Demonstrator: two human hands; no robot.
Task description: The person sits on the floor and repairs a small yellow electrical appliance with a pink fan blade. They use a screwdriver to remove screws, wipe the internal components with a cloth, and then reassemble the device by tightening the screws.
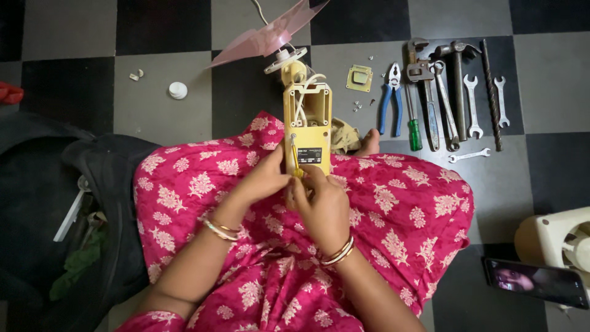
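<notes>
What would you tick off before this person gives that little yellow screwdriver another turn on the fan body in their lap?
1. Screwdriver tip seated on a screw in the fan body: cannot tell, too small to see.
2. Fan body steadied: ok, it rests on the lap and the left hand presses its side.
3. Right hand grips the screwdriver handle: ok.
4. White wires in the open compartment clear of the tool: ok, they sit above it.
5. Loose screws kept together on the floor: ok, beside the square plate.
6. Pliers within reach: ok, on the floor to the right.
</notes>
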